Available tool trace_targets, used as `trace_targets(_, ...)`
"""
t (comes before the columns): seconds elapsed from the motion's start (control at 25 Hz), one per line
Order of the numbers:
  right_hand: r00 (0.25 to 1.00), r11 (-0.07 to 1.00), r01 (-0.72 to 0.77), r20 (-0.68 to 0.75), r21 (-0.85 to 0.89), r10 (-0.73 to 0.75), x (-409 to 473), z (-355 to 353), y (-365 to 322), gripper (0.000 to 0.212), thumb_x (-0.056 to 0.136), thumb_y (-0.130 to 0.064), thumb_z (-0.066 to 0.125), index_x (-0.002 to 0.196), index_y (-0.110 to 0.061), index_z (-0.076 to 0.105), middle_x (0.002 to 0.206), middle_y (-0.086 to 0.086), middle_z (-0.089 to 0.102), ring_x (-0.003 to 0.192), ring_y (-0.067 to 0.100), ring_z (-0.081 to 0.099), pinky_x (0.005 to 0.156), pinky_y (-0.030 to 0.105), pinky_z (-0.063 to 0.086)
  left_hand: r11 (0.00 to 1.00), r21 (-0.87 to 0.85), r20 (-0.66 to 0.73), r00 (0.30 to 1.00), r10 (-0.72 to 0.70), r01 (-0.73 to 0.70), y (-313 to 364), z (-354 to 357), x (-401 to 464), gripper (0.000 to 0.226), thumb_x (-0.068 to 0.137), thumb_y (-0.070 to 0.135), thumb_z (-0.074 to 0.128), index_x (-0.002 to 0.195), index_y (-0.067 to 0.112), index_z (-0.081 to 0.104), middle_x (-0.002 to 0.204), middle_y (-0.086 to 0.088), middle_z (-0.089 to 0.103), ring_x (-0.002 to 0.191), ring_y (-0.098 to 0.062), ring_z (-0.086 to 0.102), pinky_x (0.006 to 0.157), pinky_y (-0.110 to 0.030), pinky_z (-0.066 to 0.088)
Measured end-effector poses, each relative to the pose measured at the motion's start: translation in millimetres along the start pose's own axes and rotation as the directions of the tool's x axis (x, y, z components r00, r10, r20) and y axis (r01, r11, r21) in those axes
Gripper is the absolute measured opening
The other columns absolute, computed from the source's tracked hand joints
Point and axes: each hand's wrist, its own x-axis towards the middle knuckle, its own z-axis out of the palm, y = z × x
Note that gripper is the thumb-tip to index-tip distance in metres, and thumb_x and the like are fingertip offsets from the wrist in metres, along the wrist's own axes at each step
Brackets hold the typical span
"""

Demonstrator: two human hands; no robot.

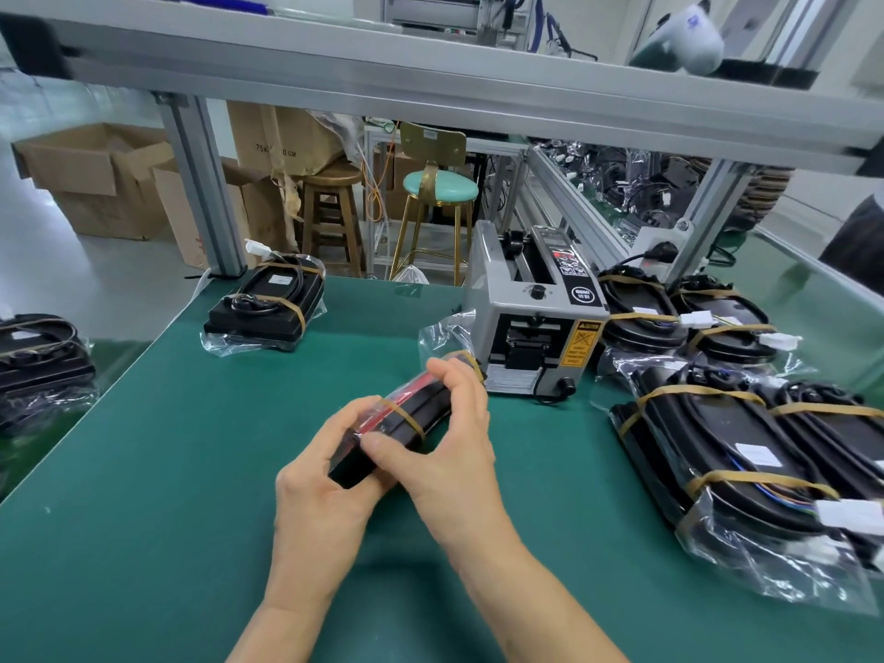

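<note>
A black part with a red strip [412, 408], wrapped in clear plastic and bound with tan rubber bands, is held on edge above the green table mat [201, 471]. My left hand [325, 480] grips its near end from the left, fingers curled over the top. My right hand [454, 433] grips it from the right, thumb on the near side and fingers over the far edge. The bag's open end [442, 334] trails toward the tape dispenser.
A grey tape dispenser [531, 308] stands just beyond the hands. Bagged black parts lie stacked at the right [746, 437], one sits at the far left of the mat [265, 306], another on the left edge [38, 356]. Stools and cardboard boxes stand behind the table.
</note>
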Motion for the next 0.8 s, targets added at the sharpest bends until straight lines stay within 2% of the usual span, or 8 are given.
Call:
trace_targets(0.16,0.999,0.986,-0.040,-0.001,-0.164,0.041,18.4,-22.8,-2.3,0.085,0.047,-0.056,0.076,0.121,-0.051,0.034,0.140,-0.029,0.024,0.130,-0.006,0.026,0.115,0.042,0.017,0.999,-0.038,0.029,0.999,0.015,-0.014,0.9,-7.0,0.6,0.061,0.064,-0.006,0.080,0.101,0.042,0.067,0.104,0.014,0.071,0.099,-0.001,0.065,0.086,-0.008,0.045)
trace_targets(0.28,1.000,0.993,0.007,-0.022,-0.118,-0.010,34.4,-56.5,8.5,0.063,0.070,-0.034,0.082,0.122,-0.041,0.048,0.137,-0.022,0.039,0.128,-0.006,0.035,0.115,0.040,0.024,0.993,-0.111,0.033,0.999,-0.037,0.041,-1.8,-30.5,5.0,0.058,0.053,0.007,0.079,0.101,0.037,0.070,0.106,0.011,0.072,0.099,-0.004,0.066,0.088,-0.010,0.046)
trace_targets(0.4,0.956,0.964,0.232,0.213,-0.127,-0.202,45.0,-75.7,22.2,0.029,0.087,-0.020,0.066,0.108,-0.040,0.063,0.135,-0.018,0.051,0.131,-0.004,0.039,0.115,0.037,0.025,0.988,-0.119,0.152,0.985,-0.079,0.097,-1.9,-47.9,10.1,0.061,0.052,0.006,0.077,0.108,0.031,0.069,0.109,0.005,0.071,0.105,-0.009,0.065,0.094,-0.016,0.046)
trace_targets(0.52,0.913,0.984,0.163,0.387,-0.066,-0.125,54.6,-74.2,29.5,0.029,0.093,-0.015,0.060,0.108,-0.038,0.067,0.123,-0.024,0.060,0.119,-0.009,0.049,0.105,0.016,0.031,0.992,-0.033,0.208,0.972,-0.109,0.118,6.8,-52.8,13.4,0.063,0.059,0.009,0.081,0.113,0.036,0.064,0.119,0.007,0.067,0.117,-0.012,0.058,0.103,-0.027,0.041)
trace_targets(0.6,0.922,0.998,0.055,0.382,0.024,-0.061,60.4,-72.2,35.0,0.030,0.095,-0.014,0.058,0.108,-0.040,0.066,0.116,-0.024,0.065,0.110,-0.007,0.055,0.094,0.008,0.037,0.948,0.301,0.149,0.987,0.059,-0.102,19.0,-48.3,15.5,0.057,0.070,0.028,0.081,0.121,0.037,0.058,0.135,0.015,0.053,0.130,-0.008,0.043,0.111,-0.034,0.031)
trace_targets(0.64,0.930,0.998,0.019,0.366,0.054,-0.038,62.2,-72.0,38.3,0.030,0.095,-0.015,0.057,0.107,-0.040,0.067,0.115,-0.020,0.067,0.108,-0.004,0.057,0.093,0.009,0.040,0.847,0.473,0.172,0.968,0.183,-0.244,27.4,-40.9,17.1,0.059,0.069,0.038,0.070,0.126,0.032,0.055,0.140,0.013,0.047,0.135,-0.010,0.036,0.113,-0.039,0.025)
trace_targets(0.72,0.935,0.988,-0.051,0.356,0.144,-0.004,65.6,-75.9,44.3,0.027,0.096,-0.014,0.055,0.104,-0.036,0.069,0.115,-0.010,0.070,0.108,0.000,0.059,0.094,0.012,0.043,0.652,0.594,0.344,0.881,0.323,-0.471,40.4,-18.5,23.1,0.061,0.071,0.046,0.056,0.128,0.022,0.055,0.138,0.006,0.049,0.133,-0.019,0.039,0.110,-0.044,0.023)
trace_targets(0.8,0.923,0.976,-0.079,0.386,0.204,-0.006,66.7,-83.5,46.8,0.028,0.096,-0.008,0.053,0.105,-0.029,0.071,0.111,-0.008,0.071,0.107,0.002,0.061,0.094,0.013,0.043,0.583,0.632,0.449,0.854,0.261,-0.510,51.0,4.1,28.7,0.046,0.082,0.046,0.050,0.121,0.023,0.061,0.125,0.008,0.060,0.119,-0.022,0.055,0.101,-0.036,0.031)
